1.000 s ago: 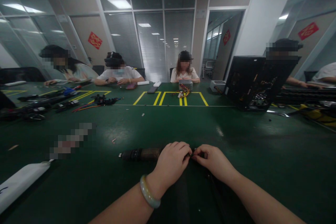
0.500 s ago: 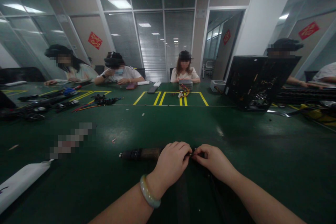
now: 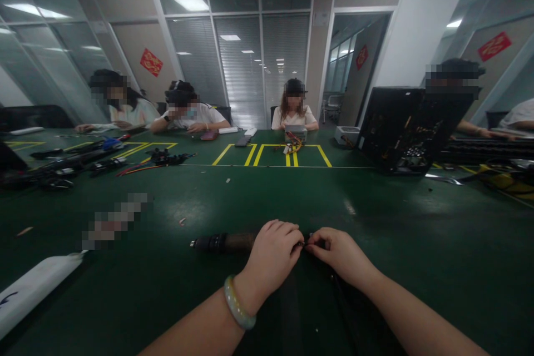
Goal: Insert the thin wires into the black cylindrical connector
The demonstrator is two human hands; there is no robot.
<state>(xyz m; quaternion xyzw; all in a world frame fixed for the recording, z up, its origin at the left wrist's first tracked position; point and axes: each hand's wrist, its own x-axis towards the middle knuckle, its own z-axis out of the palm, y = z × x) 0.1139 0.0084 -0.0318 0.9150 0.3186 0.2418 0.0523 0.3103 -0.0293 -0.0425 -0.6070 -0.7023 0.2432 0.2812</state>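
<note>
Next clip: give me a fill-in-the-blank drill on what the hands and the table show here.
1. The bangle sits on the ___ wrist.
2. The left hand and right hand meet over a dark rod lying on a ___ table.
3. The tape lines farther across the table are ___.
4. The black case stands on the person's ___ side.
Missing words: left; green; yellow; right.

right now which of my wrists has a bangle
The left hand: a pale green bangle circles its wrist, while the right hand has a bare wrist.
</note>
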